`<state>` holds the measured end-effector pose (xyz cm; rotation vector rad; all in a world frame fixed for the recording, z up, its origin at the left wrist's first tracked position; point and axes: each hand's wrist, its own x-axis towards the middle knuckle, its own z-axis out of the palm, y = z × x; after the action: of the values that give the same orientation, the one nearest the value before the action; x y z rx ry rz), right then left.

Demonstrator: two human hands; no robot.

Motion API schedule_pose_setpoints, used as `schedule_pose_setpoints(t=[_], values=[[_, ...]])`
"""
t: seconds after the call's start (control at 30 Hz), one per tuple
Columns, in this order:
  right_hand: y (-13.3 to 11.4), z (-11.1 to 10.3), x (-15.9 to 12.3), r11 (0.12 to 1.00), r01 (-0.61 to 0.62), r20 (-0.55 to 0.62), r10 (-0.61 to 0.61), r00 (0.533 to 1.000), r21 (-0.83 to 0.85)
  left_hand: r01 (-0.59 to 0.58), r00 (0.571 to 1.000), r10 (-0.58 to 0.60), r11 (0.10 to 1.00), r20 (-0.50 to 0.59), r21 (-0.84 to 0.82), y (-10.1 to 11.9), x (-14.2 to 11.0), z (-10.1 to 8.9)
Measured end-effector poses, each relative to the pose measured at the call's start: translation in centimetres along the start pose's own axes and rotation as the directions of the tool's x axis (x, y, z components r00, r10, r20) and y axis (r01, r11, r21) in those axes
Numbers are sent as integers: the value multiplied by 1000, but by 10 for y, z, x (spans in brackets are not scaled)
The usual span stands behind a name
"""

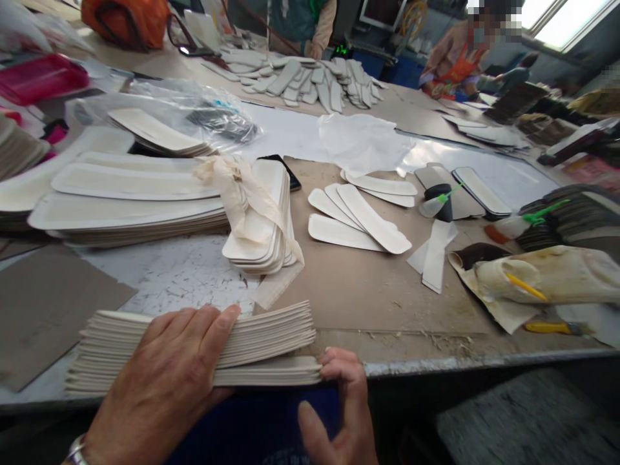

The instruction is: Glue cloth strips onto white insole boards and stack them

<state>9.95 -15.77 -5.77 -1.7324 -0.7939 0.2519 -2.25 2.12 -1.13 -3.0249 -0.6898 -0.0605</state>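
A thick stack of flat cream insole-shaped pieces (271, 336) lies at the near table edge. My left hand (169, 374) lies over its middle with the fingers wrapped across the top, gripping it. My right hand (341, 403) is at the stack's right end, fingertips curled against the lower pieces and thumb below. A tied bundle of the same pieces (261, 219) sits just beyond, bound with a cloth strip. Several loose pieces (358, 219) are fanned out on the brown board to the right.
Long cream strips (126, 194) are piled at the left. A black phone (285, 169), a glue bottle with a green tip (438, 201) and a yellow-handled brush (555, 327) lie on the table. Grey pieces (310, 81) are heaped far back, where other people stand.
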Motion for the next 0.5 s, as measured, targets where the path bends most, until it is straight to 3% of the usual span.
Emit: schedule_pose_setpoints(t=[0.2,0.5], values=[[1,-3,2,989,-147,75,145,987,28,-7,1000,7,999,-17,-36,-3,-2,5],[-1,-4,14,998,-63,112,61,992,11,-24,999,22,999,-36,-45,-5,-3,9]])
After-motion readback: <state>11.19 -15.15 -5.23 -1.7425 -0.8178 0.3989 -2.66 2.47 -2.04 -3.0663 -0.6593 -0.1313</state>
